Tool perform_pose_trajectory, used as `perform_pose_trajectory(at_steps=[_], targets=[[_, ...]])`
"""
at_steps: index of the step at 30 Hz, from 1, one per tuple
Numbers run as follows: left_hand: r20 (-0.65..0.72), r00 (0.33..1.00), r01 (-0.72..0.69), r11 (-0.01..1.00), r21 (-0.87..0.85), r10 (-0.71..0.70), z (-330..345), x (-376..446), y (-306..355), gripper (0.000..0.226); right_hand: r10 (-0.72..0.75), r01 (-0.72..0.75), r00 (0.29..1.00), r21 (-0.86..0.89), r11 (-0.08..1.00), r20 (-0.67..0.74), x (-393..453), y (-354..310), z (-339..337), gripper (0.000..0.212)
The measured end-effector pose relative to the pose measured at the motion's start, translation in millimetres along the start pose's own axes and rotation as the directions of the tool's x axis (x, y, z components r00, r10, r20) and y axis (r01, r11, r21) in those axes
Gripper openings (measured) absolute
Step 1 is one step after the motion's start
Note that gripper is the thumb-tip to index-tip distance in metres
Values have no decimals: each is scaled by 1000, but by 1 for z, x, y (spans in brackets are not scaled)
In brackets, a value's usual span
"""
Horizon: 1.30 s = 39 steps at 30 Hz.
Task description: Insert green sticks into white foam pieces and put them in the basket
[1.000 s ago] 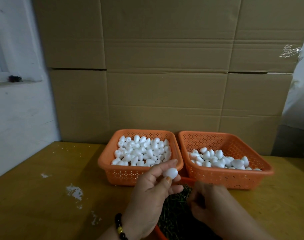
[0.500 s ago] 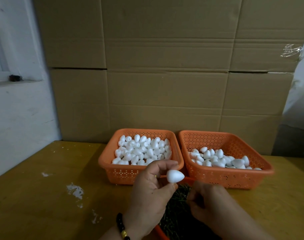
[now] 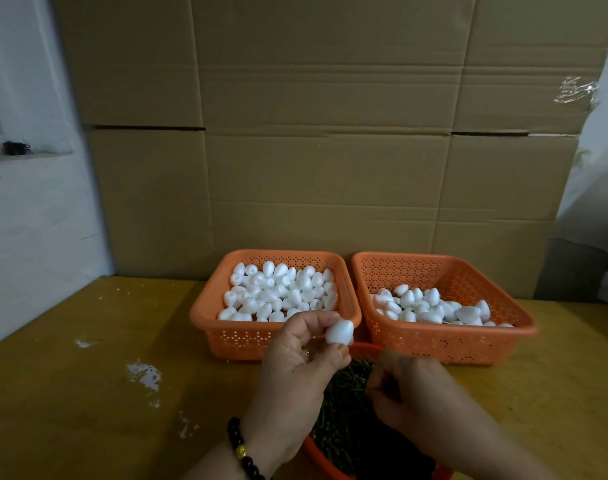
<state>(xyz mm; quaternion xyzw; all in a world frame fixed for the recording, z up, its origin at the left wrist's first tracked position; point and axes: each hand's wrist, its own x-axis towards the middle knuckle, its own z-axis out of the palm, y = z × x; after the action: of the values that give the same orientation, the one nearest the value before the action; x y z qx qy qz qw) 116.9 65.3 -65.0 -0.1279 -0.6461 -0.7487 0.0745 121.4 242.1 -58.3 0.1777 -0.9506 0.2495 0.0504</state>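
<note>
Fingertips point(image 3: 330, 320) of the left hand point(image 3: 295, 375) are pinched round a smooth white egg-shaped foam piece point(image 3: 340, 331), held above a round orange bowl point(image 3: 365, 347) of thin green sticks point(image 3: 344, 393). Curled fingers of the right hand point(image 3: 410, 393) are seen there (perhaps gripping a stick). Behind, two perforated orange plastic baskets point(image 3: 247, 336) are filled with foam pieces.

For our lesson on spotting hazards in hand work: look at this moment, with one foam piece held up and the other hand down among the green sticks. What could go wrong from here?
1. The left hand pinches the foam piece only by its fingertips; pushing a stick in could make it slip or go in crooked.
2. The right hand reaches into a dense pile of green sticks; it may grab several or get pricked.
3. The two orange baskets look alike, so the finished piece could land in the wrong one.
</note>
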Motion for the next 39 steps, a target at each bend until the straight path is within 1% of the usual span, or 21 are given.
perform_pose_trajectory(at_steps=[3, 5, 7, 9, 11, 14, 18, 20, 22, 26, 28, 33, 35, 37, 39], targets=[[3, 999, 39, 999, 12, -39, 0, 0, -1, 28, 2, -1, 1000, 6, 1000, -3, -1, -1, -1, 10], [9, 997, 82, 995, -52, -82, 1, 0, -2, 24, -8, 8, 1000, 9, 1000, -5, -1, -2, -1, 8], [20, 989, 144, 975, -170, -143, 2, 0, -3, 30, -15, 15, 1000, 12, 1000, -5, -2, -2, -2, 7], [46, 978, 209, 924, -320, -205, 3, 0, -3, 36, -13, 13, 1000, 15, 1000, -9, -2, -3, -2, 7], [90, 964, 264, 863, -431, -251, 4, 1, -2, 36, -10, 10, 1000, 17, 1000, -15, -2, -3, -2, 7], [130, 943, 327, 790, -519, -305, 4, 2, 1, 38, -16, 16, 1000, 14, 1000, -27, -3, -2, -3, 8], [147, 930, 355, 718, -599, -338, 3, 4, 2, 40, -19, 19, 1000, 13, 1000, -23, -3, -3, -3, 10], [156, 924, 367, 697, -616, -349, 2, 5, 1, 38, -18, 19, 1000, 14, 1000, -25, -3, -3, -4, 10], [149, 925, 366, 712, -600, -350, 2, 5, 1, 36, -15, 16, 1000, 23, 1000, -25, -3, -3, -5, 10], [78, 936, 321, 744, -586, -342, 4, 4, -1, 28, -20, 21, 999, 34, 999, -41, -4, -4, -5, 12], [60, 940, 308, 761, -571, -336, 5, 4, -1, 27, -15, 16, 999, 40, 999, -40, -4, -5, -4, 10], [43, 920, 355, 778, -518, -390, 3, 3, -1, 31, -6, 9, 998, 62, 998, -55, -3, -3, -5, 11], [45, 910, 371, 762, -530, -412, 3, 3, -2, 27, -8, 13, 997, 71, 997, -71, -4, -1, -6, 11], [61, 900, 386, 725, -570, -431, 2, 3, -2, 24, -20, 29, 994, 83, 996, -103, -4, 0, -6, 11], [92, 892, 401, 679, -615, -443, 1, 4, -2, 22, -29, 53, 984, 128, 990, -178, -3, 0, -7, 14]])
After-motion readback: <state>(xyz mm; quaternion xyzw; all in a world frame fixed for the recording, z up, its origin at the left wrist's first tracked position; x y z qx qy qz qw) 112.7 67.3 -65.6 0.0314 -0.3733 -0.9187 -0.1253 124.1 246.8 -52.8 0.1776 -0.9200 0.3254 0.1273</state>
